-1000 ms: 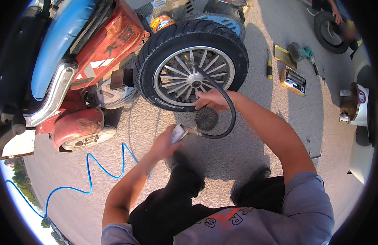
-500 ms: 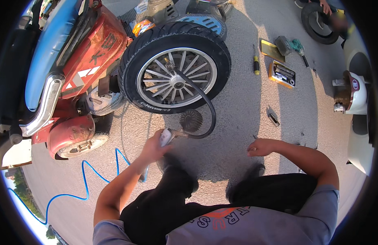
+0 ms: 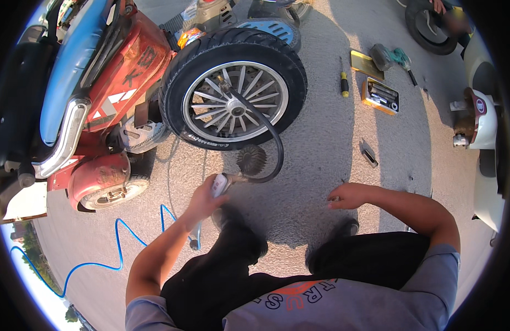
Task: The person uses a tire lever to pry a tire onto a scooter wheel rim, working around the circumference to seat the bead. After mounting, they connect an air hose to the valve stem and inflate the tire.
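Observation:
My left hand point(image 3: 203, 197) is wrapped round a light grey tyre inflator point(image 3: 219, 185) with a small display. From it a black rubber hose point(image 3: 281, 154) curves up to the valve area near the hub of a spoked wheel point(image 3: 262, 112). The wheel has a black tyre point(image 3: 292, 83) and lies tilted in front of me. A coiled blue air hose point(image 3: 119, 243) runs on the ground by my left forearm. To the right, my right hand point(image 3: 347, 196) hangs above the ground with fingers curled together; what they pinch, if anything, is too small to name.
A red scooter point(image 3: 100, 171) with a blue seat stands left. Right lie a screwdriver point(image 3: 344, 85), an open socket box point(image 3: 366, 98), a green power tool point(image 3: 400, 58) and a small dark tool point(image 3: 368, 156). A dark finned part point(image 3: 251, 160) sits below the wheel. Another person handles a tyre point(image 3: 417, 33) far right.
The view has shifted slightly. My right hand has moved a little to the left, while my left hand keeps its hold on the inflator. The hose still reaches the wheel.

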`<state>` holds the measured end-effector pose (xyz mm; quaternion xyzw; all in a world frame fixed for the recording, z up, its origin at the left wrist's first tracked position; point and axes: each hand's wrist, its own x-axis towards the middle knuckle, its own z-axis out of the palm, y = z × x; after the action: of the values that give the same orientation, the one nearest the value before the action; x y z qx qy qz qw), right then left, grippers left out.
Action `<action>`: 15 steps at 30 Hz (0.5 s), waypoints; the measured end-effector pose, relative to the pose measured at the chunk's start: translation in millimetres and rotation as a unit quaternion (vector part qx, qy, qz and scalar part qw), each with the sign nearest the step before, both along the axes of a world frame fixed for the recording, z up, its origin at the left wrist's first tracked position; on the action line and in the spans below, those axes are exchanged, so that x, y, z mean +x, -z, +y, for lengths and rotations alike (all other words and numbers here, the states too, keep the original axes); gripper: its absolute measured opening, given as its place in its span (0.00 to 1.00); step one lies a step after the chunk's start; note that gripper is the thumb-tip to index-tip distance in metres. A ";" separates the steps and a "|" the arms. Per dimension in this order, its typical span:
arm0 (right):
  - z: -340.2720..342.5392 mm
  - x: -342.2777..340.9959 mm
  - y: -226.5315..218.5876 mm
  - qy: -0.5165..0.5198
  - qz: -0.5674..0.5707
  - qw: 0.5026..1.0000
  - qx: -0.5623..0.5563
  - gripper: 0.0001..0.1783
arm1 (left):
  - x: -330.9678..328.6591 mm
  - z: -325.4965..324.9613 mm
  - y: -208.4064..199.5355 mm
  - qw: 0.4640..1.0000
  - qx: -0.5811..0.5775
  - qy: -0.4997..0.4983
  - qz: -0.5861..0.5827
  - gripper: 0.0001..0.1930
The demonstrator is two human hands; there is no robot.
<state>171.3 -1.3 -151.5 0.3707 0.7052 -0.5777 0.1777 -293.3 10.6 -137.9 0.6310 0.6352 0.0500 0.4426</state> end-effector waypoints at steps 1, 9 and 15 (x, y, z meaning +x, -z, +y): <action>0.1 -1.2 -0.3 -0.007 -0.006 1.000 -0.004 0.29 | 0.2 -1.0 1.6 1.000 -0.002 -0.001 0.000 0.38; 12.4 -7.1 -0.5 -0.010 -0.012 1.000 0.012 0.31 | 3.1 -1.6 0.8 0.998 -0.045 -0.035 -0.012 0.38; 15.2 -12.5 -2.7 -0.007 -0.010 1.000 0.004 0.30 | 7.8 2.0 -5.4 0.999 -0.042 -0.013 0.020 0.36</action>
<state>158.8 13.9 -148.8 0.3726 0.7083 -0.5695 0.1874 -285.5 12.6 -132.5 0.6042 0.6537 0.0159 0.4554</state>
